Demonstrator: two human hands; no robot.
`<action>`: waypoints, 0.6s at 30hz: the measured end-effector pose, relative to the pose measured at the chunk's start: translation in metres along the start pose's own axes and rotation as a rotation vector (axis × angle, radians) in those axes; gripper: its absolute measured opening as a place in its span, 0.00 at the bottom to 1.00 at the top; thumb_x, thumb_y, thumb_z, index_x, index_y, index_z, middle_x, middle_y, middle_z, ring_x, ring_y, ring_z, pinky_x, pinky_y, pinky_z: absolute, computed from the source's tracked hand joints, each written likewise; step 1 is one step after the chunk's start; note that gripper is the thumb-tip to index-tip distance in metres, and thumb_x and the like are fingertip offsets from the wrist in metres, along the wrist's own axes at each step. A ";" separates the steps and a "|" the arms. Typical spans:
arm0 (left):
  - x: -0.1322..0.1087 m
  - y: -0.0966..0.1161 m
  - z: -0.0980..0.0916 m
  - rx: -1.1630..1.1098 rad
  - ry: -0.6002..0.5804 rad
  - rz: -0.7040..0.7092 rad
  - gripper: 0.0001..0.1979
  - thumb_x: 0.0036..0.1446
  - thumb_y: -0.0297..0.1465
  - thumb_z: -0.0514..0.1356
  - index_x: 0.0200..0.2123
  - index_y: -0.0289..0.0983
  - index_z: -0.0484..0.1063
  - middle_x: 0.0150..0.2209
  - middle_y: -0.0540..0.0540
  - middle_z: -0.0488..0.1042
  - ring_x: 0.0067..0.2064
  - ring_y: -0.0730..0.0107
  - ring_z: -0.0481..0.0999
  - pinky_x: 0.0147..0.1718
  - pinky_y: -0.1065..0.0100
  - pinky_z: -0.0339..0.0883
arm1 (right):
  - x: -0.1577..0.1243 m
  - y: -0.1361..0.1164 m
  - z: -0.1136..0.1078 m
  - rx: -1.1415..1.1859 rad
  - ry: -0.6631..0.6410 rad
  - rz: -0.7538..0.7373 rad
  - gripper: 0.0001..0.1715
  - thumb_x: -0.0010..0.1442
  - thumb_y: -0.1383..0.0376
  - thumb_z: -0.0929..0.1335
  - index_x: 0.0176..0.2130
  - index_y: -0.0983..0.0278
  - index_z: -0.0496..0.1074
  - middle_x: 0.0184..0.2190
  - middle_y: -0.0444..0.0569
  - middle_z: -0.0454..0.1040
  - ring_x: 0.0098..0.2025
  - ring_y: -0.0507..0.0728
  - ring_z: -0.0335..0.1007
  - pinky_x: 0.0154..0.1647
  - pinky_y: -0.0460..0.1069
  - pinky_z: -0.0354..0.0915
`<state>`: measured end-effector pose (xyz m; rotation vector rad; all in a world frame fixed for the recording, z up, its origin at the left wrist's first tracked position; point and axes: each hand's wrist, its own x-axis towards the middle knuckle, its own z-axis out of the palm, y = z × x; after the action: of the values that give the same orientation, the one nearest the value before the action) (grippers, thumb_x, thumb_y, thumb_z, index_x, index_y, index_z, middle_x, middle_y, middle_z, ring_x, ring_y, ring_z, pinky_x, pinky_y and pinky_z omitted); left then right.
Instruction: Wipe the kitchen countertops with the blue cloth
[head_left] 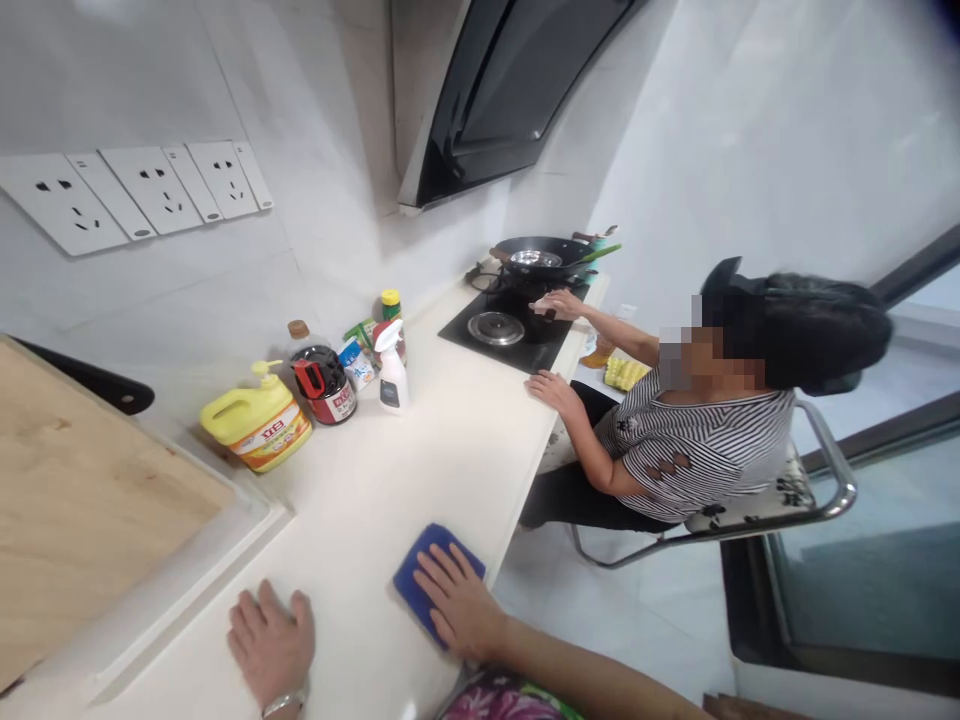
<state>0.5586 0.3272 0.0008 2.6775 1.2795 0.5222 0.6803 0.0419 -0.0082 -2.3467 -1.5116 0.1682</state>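
Head view: wiping step (judged): R hand (469, 610) wants flat palm, even pressure on blue cloth (414, 582); mind counter edge close by. R fingers extended, slightly apart, laid on cloth, not pinching; cloth under & L of them. L hand (271, 640) palm-down on white countertop (352, 520), fingers loosely spread, nothing held. Spray bottle (392, 375) well beyond R fingertips.
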 end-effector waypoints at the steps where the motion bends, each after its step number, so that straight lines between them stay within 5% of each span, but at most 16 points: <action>1: 0.000 -0.001 0.000 -0.003 0.001 0.004 0.35 0.63 0.43 0.42 0.65 0.23 0.56 0.67 0.21 0.53 0.70 0.39 0.48 0.64 0.40 0.48 | -0.005 0.000 -0.004 0.025 -0.024 -0.042 0.40 0.66 0.58 0.61 0.72 0.60 0.45 0.73 0.48 0.41 0.74 0.64 0.32 0.73 0.67 0.36; 9: 0.000 0.000 -0.001 -0.011 -0.018 0.002 0.35 0.64 0.44 0.42 0.65 0.23 0.56 0.67 0.22 0.53 0.70 0.40 0.47 0.64 0.40 0.48 | -0.025 0.057 -0.028 0.031 -0.021 -0.048 0.36 0.66 0.61 0.60 0.71 0.56 0.50 0.72 0.45 0.48 0.74 0.61 0.38 0.73 0.66 0.39; 18: 0.002 0.006 -0.001 -0.011 -0.021 -0.027 0.37 0.64 0.46 0.41 0.65 0.25 0.57 0.68 0.22 0.53 0.71 0.39 0.48 0.65 0.40 0.48 | -0.026 0.168 -0.050 -0.145 0.138 0.056 0.34 0.67 0.61 0.60 0.70 0.59 0.53 0.70 0.48 0.53 0.73 0.61 0.42 0.72 0.65 0.45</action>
<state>0.5634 0.3251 0.0037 2.6450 1.3018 0.4955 0.8276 -0.0553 -0.0218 -2.4575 -1.4370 -0.0914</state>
